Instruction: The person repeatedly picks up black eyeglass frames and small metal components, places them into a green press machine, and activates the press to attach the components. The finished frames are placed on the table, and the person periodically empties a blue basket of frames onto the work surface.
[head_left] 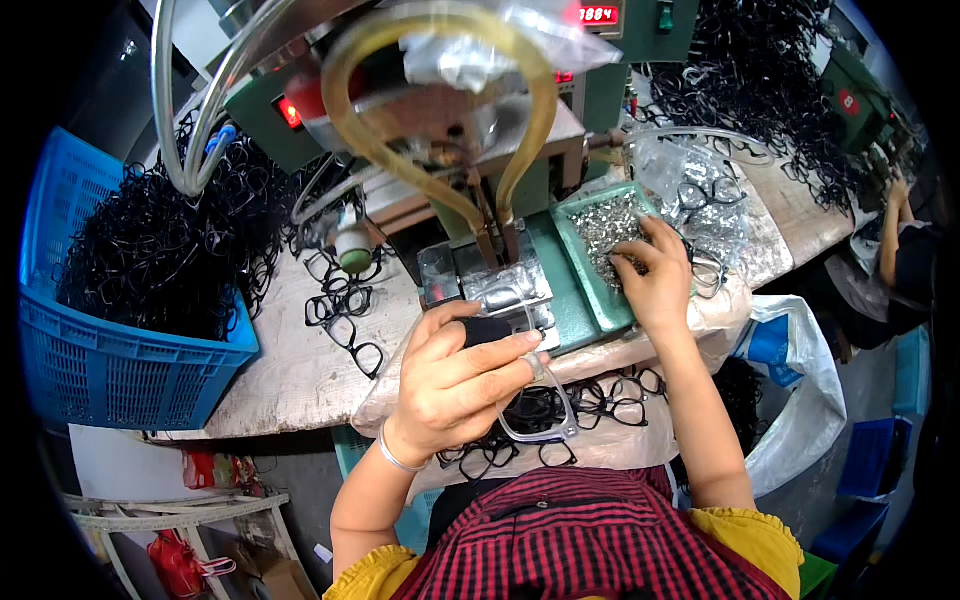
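My left hand (pixel 445 385) holds a clear greyish eyeglass frame (pixel 571 408) between its fingers, just in front of the machine's metal work block (pixel 520 283). A black wrap covers one finger of this hand. One rim of the frame hangs below the fingers; its upper part reaches over the block. Two upright metal prongs (pixel 497 248) stand above the block. My right hand (pixel 660 285) is over a green tray (pixel 612 318) of small metal parts (pixel 603 228). Its thumb and fingertips are drawn together among the parts; what lies between them is too small to make out.
Black eyeglass frames (pixel 345 300) lie left of the machine, and more (pixel 610 400) rest at the table's front edge. A blue crate (pixel 140 370) heaped with black frames stands at left. A plastic bag (pixel 690 160) lies behind the tray. Another person's arm (pixel 888 235) shows at far right.
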